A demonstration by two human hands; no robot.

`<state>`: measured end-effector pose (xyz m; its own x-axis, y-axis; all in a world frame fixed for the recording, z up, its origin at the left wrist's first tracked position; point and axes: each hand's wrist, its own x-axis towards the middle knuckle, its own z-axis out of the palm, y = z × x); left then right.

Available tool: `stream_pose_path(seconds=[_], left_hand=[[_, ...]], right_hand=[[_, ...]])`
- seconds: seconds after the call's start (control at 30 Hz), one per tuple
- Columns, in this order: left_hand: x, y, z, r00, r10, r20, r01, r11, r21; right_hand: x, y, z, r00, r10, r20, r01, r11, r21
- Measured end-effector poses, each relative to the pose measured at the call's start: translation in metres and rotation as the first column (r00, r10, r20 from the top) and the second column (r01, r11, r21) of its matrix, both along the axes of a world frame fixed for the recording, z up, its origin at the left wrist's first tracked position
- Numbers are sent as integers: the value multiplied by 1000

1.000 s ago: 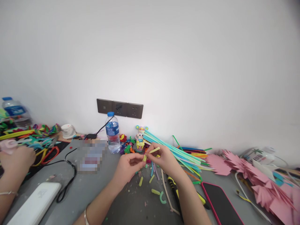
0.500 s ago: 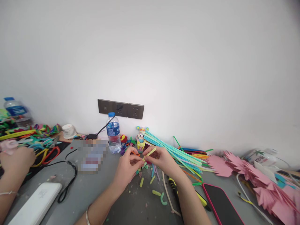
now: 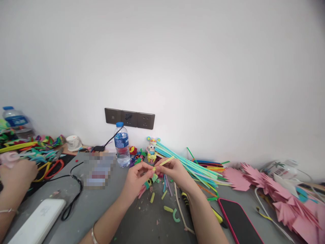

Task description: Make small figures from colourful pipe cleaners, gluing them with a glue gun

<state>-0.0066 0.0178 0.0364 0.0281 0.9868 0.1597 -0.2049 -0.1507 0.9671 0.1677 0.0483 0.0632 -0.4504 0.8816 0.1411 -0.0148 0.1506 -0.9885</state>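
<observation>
Between my two hands is a pale yellow pipe cleaner, its free end slanting up to the right. My left hand pinches its lower end between thumb and fingertips. My right hand is closed on the same piece just beside, the fingertips of both hands nearly meeting. Under my hands lie short yellow-green pieces and a curved green piece. Behind them stands a small figure with big eyes and a yellow body. My fingers partly hide a colourful pile below.
Long pipe cleaners fan out to the right, beside a pink-cased phone and pink folded paper. A water bottle, black cable and white power bank are left. Another person's hand works near scissors.
My fingertips have shifted slightly, and the yellow pipe cleaner now reaches further right and lies at a flatter slant. The view has moved a little; the loose pieces stay put.
</observation>
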Motion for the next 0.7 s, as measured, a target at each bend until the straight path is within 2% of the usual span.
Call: stream_pose_path(seconds=[0.1, 0.17, 0.27, 0.33, 0.4, 0.5, 0.6, 0.7], left_hand=[[-2, 1, -1, 999, 0, 50, 2, 999, -50], [1, 1, 0, 987, -5, 162, 24, 993, -115], [7, 1, 1, 906, 44, 421, 60, 971, -232], [10, 1, 1, 831, 106, 546, 82, 947, -309], [10, 2, 1, 781, 164, 602, 91, 925, -370], [7, 4, 0, 757, 201, 622, 84, 914, -398], [2, 4, -1, 774, 164, 612, 93, 926, -366], [-1, 5, -1, 794, 113, 598, 125, 931, -342]], right_hand=[[-1, -1, 1, 1000, 10, -8, -10, 1000, -8], [-3, -2, 2, 1000, -5, 4, 5, 1000, 12], [-10, -3, 3, 998, -70, -1, 70, 993, 95], [-18, -5, 2, 991, -131, -3, 129, 966, 225], [-26, -7, 0, 979, -198, 40, 163, 891, 424], [-35, -8, -4, 942, -304, 142, 132, 726, 675], [-39, -7, -8, 905, -386, 179, 105, 611, 784], [-37, -5, -10, 872, -447, 199, 101, 564, 820]])
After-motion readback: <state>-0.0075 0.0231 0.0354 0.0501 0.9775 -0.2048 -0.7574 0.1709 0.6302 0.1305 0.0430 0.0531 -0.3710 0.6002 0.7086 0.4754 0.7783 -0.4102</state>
